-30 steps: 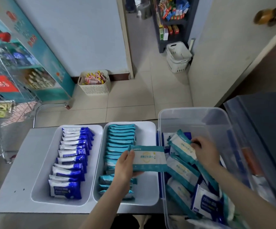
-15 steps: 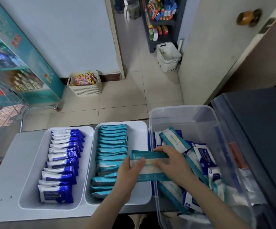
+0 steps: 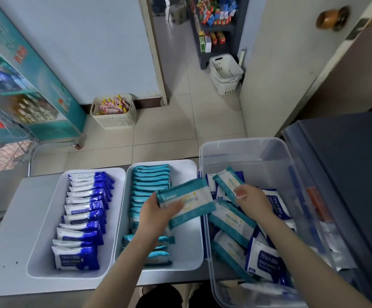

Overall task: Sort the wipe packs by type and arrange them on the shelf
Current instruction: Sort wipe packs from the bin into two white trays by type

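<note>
The left hand (image 3: 153,213) grips a teal pack (image 3: 189,200) by its left end, thumb pressed on the top face and fingers tucked out of sight beneath. The pack is held clear of the trays, tilted, above the right edge of the middle tray (image 3: 187,247) and partly over the left wall of the bin (image 3: 242,141). The right hand (image 3: 252,202) is inside the bin, fingers curled round the near end of a second teal pack (image 3: 226,180), which juts up at a slant from the heap at the bin's far left.

Both forearms come in from the bottom edge. The left one crosses the near part of the teal row (image 3: 150,178) in the middle tray and hides several packs there. The right one lies over the mixed teal and blue packs in the bin.

The left tray (image 3: 44,247) holds a blue row (image 3: 84,214), overlapped like tiles. Both trays sit side by side on the counter (image 3: 4,236), the bin at their right. The bin's near end is cut off, and most print is too blurred to read.
</note>
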### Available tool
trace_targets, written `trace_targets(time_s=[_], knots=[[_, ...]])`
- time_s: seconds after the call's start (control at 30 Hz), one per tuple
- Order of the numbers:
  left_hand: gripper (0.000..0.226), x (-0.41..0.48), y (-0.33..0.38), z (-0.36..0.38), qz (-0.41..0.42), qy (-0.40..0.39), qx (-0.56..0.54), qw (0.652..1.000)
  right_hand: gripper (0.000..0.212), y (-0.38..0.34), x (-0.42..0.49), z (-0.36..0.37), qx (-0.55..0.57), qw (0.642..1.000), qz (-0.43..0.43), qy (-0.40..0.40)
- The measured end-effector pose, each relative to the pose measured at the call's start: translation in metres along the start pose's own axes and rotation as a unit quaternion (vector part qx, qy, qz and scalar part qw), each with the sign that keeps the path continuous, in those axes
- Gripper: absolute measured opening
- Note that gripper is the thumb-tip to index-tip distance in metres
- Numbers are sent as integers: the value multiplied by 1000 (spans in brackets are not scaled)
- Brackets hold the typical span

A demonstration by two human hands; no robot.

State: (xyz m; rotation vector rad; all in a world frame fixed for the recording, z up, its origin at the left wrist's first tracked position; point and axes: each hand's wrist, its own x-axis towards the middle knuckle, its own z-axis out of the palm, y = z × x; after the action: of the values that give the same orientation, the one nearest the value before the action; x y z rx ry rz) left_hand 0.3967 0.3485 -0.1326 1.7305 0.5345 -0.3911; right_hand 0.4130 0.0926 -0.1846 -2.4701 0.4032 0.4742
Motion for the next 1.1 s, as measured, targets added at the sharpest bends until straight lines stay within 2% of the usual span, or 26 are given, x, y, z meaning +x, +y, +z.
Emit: trace_targets(time_s=[0.07, 0.1, 0.2, 0.27, 0.37, 0.5, 0.57, 0.67, 0.73, 0.8, 0.9, 1.03, 1.1], knots=[[28, 1, -1, -7, -14, 11, -42, 999, 16, 15, -4, 22, -130, 988, -6, -88], [29, 1, -3, -9, -18, 15, -53, 998, 25, 19, -8, 33, -168, 981, -16, -100], [29, -1, -10, -16, -27, 26, -72, 997, 38, 17, -18, 48, -210, 976, -36, -51], [27, -2, -15, -19, -34, 36, -77, 996, 33, 17, -19, 49, -181, 982, -34, -43], [28, -2, -22, -25, -40, 55, -89, 994, 23, 17, -18, 41, -43, 998, -26, -40], [28, 0, -28, -35, -46, 80, -93, 991, 21, 4, 23, 11, 70, 997, 0, 41], [28, -1, -30, -39, -41, 93, -87, 991, 23, -2, 49, 2, 51, 998, 23, 43], [25, -6, -33, -47, -39, 111, -90, 989, 31, -1, 72, 11, -69, 996, 54, -5], [30, -7, -36, -56, -42, 125, -101, 986, 35, -3, 71, 18, -117, 991, 64, -7], [42, -6, -42, -67, -47, 140, -110, 983, 38, -6, 68, 24, -118, 991, 52, 43], [28, -6, -47, -81, -52, 160, -130, 977, 44, -8, 65, 31, -112, 988, 35, 102], [22, -6, -54, -93, -59, 167, -149, 973, 28, -5, 59, 33, -44, 997, 46, 51], [21, -5, -57, -97, -63, 165, -137, 975, 26, -5, 50, 29, -9, 997, 52, 50]])
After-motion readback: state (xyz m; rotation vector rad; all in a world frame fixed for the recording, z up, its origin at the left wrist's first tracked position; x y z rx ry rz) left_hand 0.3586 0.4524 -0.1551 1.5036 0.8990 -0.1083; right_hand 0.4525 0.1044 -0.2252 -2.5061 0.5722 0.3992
